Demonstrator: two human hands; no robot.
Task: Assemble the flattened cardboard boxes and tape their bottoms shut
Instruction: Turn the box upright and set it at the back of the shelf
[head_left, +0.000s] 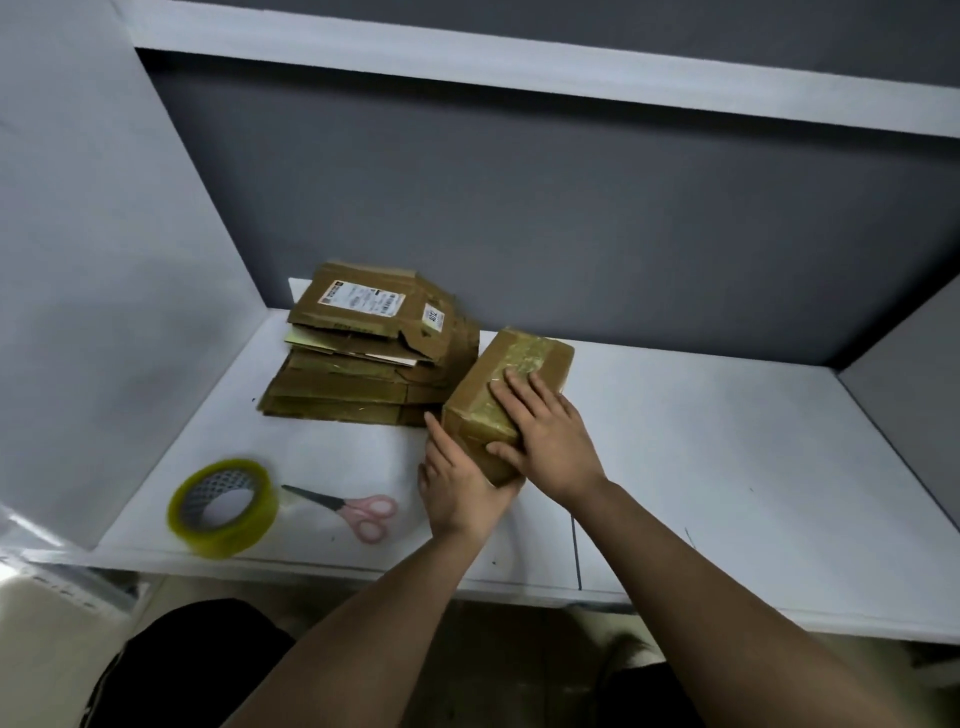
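An assembled brown cardboard box (524, 358) stands on the white table (701, 457), a strip of clear tape running along its top face. My left hand (457, 483) grips its near left corner from below and the side. Flat on the taped top lies my right hand (545, 431), fingers spread, thumb over the near edge. A stack of flattened cardboard boxes (363, 348) lies just left of the box, the top one bearing white labels. A roll of clear yellowish tape (221, 506) rests at the front left, with pink-handled scissors (353, 512) beside it.
Grey partition walls close in the table on the left, back and right. A white shelf (519, 73) runs overhead at the back. The table's front edge is near my forearms, and my dark-clothed legs show below it.
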